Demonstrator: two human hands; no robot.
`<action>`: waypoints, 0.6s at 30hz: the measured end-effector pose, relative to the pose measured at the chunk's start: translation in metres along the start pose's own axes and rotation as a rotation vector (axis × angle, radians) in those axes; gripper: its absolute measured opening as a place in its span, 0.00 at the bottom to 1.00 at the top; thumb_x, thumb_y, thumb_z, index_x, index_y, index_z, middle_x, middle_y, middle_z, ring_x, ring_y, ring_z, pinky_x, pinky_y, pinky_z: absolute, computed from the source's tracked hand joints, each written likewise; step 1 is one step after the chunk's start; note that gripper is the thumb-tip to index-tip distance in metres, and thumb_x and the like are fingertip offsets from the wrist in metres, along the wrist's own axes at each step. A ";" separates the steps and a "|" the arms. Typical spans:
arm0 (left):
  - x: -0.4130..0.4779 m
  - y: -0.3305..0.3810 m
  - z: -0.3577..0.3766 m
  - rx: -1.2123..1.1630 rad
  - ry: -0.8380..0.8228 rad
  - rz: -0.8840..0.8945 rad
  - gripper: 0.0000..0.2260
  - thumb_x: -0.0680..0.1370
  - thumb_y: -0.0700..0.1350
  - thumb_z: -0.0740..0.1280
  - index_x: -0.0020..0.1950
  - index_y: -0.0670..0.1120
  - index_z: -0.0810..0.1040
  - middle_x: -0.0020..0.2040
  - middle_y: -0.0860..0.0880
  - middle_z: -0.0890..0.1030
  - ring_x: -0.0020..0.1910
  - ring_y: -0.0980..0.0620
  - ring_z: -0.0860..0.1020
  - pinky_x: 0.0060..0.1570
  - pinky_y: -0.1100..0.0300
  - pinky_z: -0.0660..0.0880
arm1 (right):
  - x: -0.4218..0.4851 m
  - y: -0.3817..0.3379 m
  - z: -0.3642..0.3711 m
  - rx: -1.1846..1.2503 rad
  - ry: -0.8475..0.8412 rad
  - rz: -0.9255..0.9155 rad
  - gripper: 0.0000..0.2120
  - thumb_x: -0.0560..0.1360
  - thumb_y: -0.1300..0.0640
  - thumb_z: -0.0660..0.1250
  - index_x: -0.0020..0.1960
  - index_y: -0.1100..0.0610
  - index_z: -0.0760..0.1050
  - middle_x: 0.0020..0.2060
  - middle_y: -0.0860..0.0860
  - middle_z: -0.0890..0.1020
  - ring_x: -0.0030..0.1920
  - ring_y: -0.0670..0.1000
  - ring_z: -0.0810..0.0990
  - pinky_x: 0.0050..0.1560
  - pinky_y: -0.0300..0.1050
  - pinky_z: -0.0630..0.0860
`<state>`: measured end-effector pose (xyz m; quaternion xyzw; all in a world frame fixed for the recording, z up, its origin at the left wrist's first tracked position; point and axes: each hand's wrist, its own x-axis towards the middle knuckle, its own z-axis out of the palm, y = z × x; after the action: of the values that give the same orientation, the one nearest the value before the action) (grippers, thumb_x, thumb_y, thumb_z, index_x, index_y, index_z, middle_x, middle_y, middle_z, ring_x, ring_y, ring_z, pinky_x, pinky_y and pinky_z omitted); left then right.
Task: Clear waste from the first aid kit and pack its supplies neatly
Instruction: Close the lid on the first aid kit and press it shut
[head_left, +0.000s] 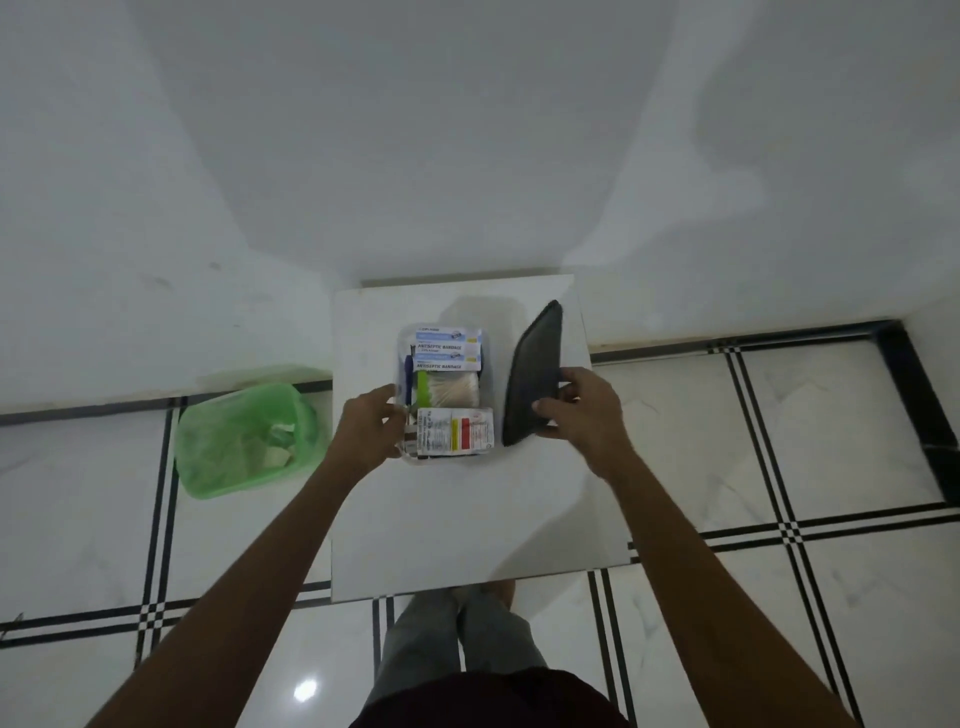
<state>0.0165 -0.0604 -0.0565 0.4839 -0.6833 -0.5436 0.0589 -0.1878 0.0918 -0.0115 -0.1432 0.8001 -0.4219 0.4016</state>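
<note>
A clear plastic first aid box (491, 384) stands on a small white table (467, 519). Inside lie antiseptic bandage boxes (447, 348) at the far end, a bundle of cotton swabs (457, 391) with a green strip in the middle, a blue pen-like item (409, 382) at the left, and a medicine pack (456, 429) at the near end. My left hand (371, 434) grips the box's left near wall. My right hand (584, 415) holds the black lid (535, 371), tilted on edge just right of the box.
A green bin (244, 441) lined with a bag, holding scraps of waste, stands on the tiled floor left of the table. A white wall rises behind the table. My legs are at the table's near edge.
</note>
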 end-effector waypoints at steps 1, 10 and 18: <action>0.001 0.000 0.004 0.014 0.000 0.010 0.10 0.79 0.35 0.61 0.57 0.45 0.75 0.46 0.39 0.82 0.36 0.50 0.82 0.29 0.54 0.81 | -0.006 -0.009 0.006 -0.145 0.022 -0.096 0.17 0.70 0.65 0.70 0.58 0.61 0.74 0.36 0.52 0.78 0.38 0.50 0.80 0.40 0.44 0.81; 0.001 0.001 0.019 0.234 0.349 0.161 0.12 0.78 0.50 0.64 0.49 0.42 0.80 0.39 0.44 0.81 0.37 0.51 0.75 0.40 0.53 0.75 | -0.047 0.013 0.104 -0.805 0.172 -0.569 0.18 0.71 0.53 0.72 0.56 0.60 0.75 0.47 0.57 0.82 0.45 0.56 0.82 0.38 0.50 0.83; 0.004 0.007 0.021 0.121 0.183 -0.037 0.13 0.74 0.51 0.70 0.42 0.41 0.82 0.37 0.43 0.84 0.38 0.44 0.82 0.42 0.54 0.79 | -0.043 0.019 0.106 -0.649 0.120 -0.569 0.14 0.75 0.53 0.67 0.57 0.61 0.76 0.52 0.57 0.81 0.50 0.55 0.80 0.47 0.46 0.81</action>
<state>-0.0029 -0.0494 -0.0614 0.5467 -0.6975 -0.4560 0.0817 -0.0774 0.0681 -0.0386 -0.4522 0.8418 -0.2501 0.1562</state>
